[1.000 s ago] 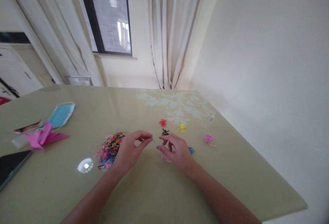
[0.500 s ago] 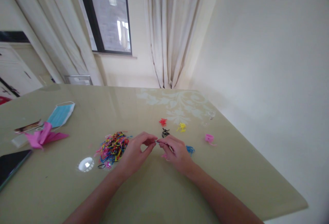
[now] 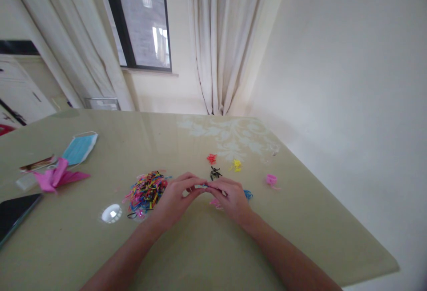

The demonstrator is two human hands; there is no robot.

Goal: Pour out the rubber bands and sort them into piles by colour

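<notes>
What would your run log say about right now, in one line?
left hand, right hand: fingertips meeting, pinching tiny bluish piece, shape unclear | nearby: multicoloured heap of thin bands, small black pile

Table (image 3: 300,237): no text, label, brand, number or sign can be read on it or on the things lying there
Window (image 3: 145,24): nothing readable
Wall (image 3: 350,82): nothing readable
</notes>
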